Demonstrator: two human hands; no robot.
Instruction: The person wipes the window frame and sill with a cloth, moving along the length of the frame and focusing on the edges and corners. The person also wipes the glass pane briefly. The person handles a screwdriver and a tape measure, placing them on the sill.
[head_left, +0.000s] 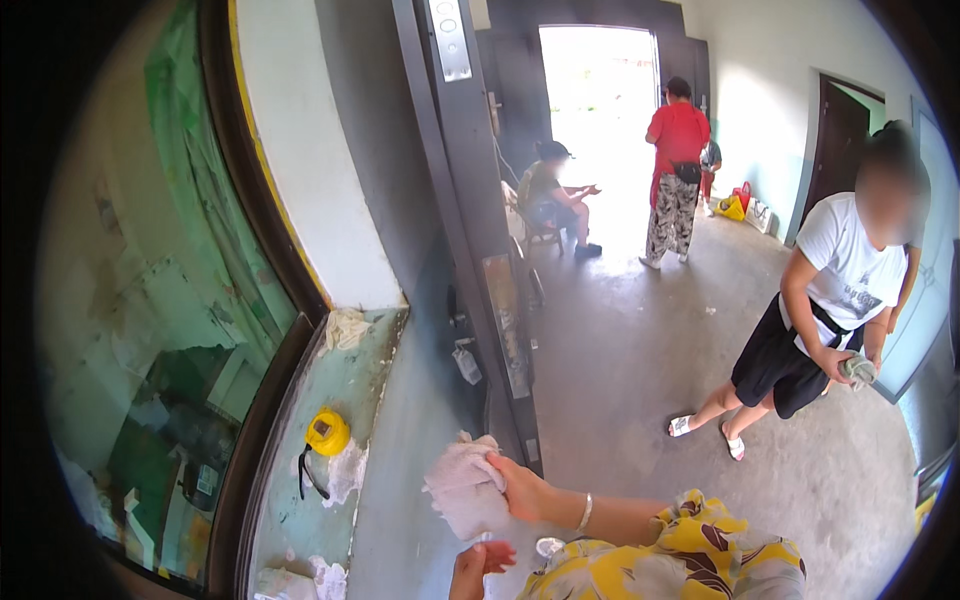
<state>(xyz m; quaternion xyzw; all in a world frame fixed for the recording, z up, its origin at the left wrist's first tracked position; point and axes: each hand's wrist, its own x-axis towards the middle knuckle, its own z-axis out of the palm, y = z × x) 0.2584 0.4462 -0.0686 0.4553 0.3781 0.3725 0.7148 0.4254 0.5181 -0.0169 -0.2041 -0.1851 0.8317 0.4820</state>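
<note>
A crumpled pale pink cloth (466, 487) is gripped in my right hand (525, 491), beside a grey wall surface and a dark metal door edge. This wrist wears a light bracelet (586, 512); a yellow floral sleeve covers the upper arm. Below the cloth, at the bottom edge, is my left hand (484, 562), its fingers bent and apart, with no held thing visible. Left of the cloth, on a worn greenish window sill (300, 525), lie a yellow round object (328, 432) with a black strap and a cream cloth (346, 328).
The dark metal door (480, 225) carries a padlock (466, 364). A person in a white shirt (851, 255) at right holds a greenish cloth (857, 370). Farther back are a standing person in red (677, 142), a seated person (551, 195) and bags (731, 208) by the wall.
</note>
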